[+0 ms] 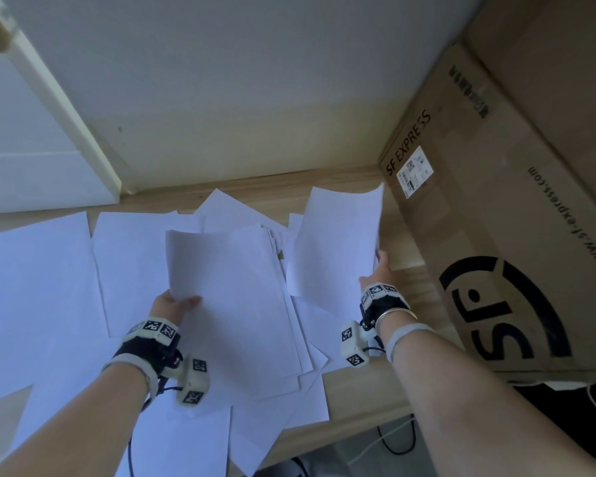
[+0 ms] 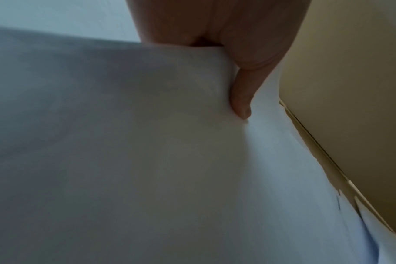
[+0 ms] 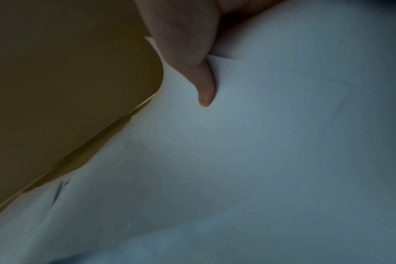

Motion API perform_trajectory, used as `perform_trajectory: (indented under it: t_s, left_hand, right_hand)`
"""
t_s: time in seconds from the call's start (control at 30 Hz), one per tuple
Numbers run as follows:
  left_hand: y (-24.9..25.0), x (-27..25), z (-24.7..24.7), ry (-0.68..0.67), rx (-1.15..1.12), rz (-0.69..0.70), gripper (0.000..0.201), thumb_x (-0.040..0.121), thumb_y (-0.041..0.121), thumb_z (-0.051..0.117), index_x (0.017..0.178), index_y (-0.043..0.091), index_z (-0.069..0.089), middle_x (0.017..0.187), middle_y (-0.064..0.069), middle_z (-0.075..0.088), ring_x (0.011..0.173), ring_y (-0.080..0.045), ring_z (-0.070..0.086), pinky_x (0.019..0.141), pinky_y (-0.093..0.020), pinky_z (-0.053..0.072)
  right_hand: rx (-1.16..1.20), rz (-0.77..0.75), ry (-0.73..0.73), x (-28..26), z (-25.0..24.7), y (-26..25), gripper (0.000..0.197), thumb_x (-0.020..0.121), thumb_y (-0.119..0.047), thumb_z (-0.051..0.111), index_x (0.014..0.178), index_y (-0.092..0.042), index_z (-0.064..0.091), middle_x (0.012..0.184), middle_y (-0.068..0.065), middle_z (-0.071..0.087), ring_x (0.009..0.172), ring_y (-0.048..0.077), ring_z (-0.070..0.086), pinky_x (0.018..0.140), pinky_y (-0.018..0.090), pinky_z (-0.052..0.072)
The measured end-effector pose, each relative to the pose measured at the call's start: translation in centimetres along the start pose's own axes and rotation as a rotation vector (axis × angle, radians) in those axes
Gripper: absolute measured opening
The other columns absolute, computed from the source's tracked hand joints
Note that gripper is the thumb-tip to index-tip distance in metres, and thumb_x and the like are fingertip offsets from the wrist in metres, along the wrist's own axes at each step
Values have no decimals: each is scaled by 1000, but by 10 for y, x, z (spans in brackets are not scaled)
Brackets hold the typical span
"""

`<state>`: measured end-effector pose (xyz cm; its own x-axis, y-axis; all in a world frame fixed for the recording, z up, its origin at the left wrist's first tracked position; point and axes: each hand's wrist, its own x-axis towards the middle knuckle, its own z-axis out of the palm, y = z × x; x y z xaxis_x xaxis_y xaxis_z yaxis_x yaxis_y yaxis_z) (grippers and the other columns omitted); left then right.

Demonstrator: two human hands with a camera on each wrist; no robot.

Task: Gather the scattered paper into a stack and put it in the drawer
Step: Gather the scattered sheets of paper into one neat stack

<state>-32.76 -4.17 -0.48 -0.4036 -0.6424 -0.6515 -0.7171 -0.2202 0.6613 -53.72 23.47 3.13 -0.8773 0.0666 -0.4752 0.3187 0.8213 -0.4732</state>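
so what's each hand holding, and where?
Left hand pinches a raised sheet at its near edge; right hand grips another sheet at its right edge.

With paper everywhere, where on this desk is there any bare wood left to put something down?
Bare wood shows in a strip along the wall behind the sheets, another between the right hand and the cardboard box, and the front corner below that wrist. The middle and left are crowded with scattered paper.
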Motion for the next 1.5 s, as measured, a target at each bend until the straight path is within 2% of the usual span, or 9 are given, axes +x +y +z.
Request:
perform_trajectory:
  t_s: [0.1, 0.2, 0.43, 0.57, 0.73, 0.97, 1.17, 1.27, 1.5]
  left_hand:
    - [2, -2, -2, 3, 22, 8, 37, 84, 5, 64, 117, -9, 57, 120, -31, 60, 89, -27, 51, 81, -35, 40]
    - [4, -3, -4, 4, 44, 17, 37, 84, 5, 64, 117, -10, 57, 120, -31, 60, 89, -27, 50, 81, -35, 39]
    - [8, -5, -7, 8, 85, 34, 38, 84, 5, 63, 117, -11, 56, 119, -32, 60, 89, -27, 50, 83, -37, 41]
    - [9, -6, -9, -4, 99, 37, 38, 84, 6, 63, 118, -10, 56, 119, -31, 60, 102, -39, 58, 86, -39, 43]
    - [9, -6, -10, -35, 118, 48, 38, 86, 8, 60, 119, -8, 55, 120, -31, 60, 89, -28, 51, 80, -34, 37]
    - [9, -7, -13, -54, 63, 5, 49, 88, 22, 60, 128, -6, 50, 128, -28, 56, 117, -40, 55, 89, -36, 42]
    - [8, -9, -14, -148, 122, -59, 51, 84, 15, 66, 128, -6, 49, 127, -26, 57, 115, -39, 57, 83, -34, 43]
    - [7, -10, -19, -158, 94, -60, 50, 87, 16, 62, 129, -6, 48, 128, -27, 56, 109, -38, 58, 83, -34, 42]
    - [3, -14, -42, 10, 100, 71, 38, 89, 7, 54, 124, -5, 52, 124, -29, 58, 114, -40, 56, 88, -37, 42]
  right_hand:
    - [42, -14, 32, -6, -20, 2, 70, 92, 1, 44, 150, -23, 12, 141, 8, 49, 105, 34, 62, 76, 30, 45]
    - [52, -56, 49, -10, -45, -2, 53, 93, -1, 45, 143, -13, 33, 137, 10, 52, 120, 32, 54, 91, 31, 43]
    - [244, -200, 159, 9, -68, -14, 40, 86, -3, 60, 125, -6, 55, 124, 14, 63, 114, 30, 60, 99, 40, 48]
    - [218, -229, 49, 4, -52, -30, 41, 84, -10, 64, 123, -3, 54, 124, 10, 61, 116, 25, 58, 101, 41, 45]
    - [99, -208, -166, -25, 8, -40, 45, 85, -4, 64, 128, 1, 50, 132, 16, 57, 120, 30, 56, 100, 37, 45]
    - [-116, -176, -445, -57, 74, -47, 69, 85, -14, 65, 143, -14, 28, 135, 5, 51, 122, 27, 54, 103, 33, 42]
    - [-265, -259, -433, -75, 100, -60, 17, 92, -16, 49, 108, -12, 52, 101, 5, 55, 89, 20, 52, 80, 26, 40]
    - [-318, -308, -470, -78, 102, -62, 36, 93, -13, 46, 130, -10, 48, 120, 10, 60, 102, 25, 57, 80, 24, 39]
    - [-325, -319, -387, -77, 88, -57, 37, 93, -18, 53, 129, -11, 52, 129, 8, 58, 117, 25, 56, 94, 28, 43]
